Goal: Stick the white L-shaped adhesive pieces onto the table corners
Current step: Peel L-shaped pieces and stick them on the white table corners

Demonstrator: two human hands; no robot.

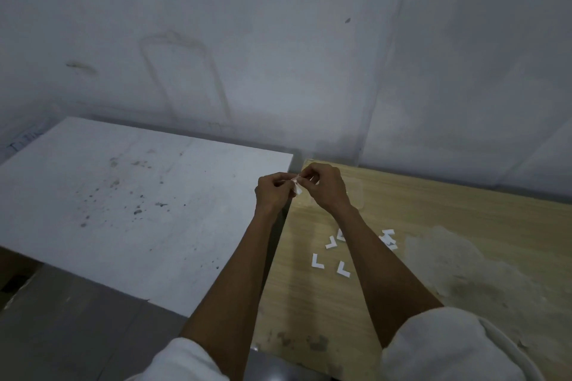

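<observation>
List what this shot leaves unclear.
Head view: white piece pinched between left hand and right hand; fingers cover it, shape and backing unreadable.
Head view: one loose L-piece, partly behind the right forearm.
Head view: wooden table, near right corner behind the right sleeve.

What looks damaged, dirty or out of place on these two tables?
The wooden table has a pale, flaky patch on its right side, as if the surface has peeled. The white table carries dark specks. Loose white L-shaped pieces lie scattered at mixed angles.
</observation>
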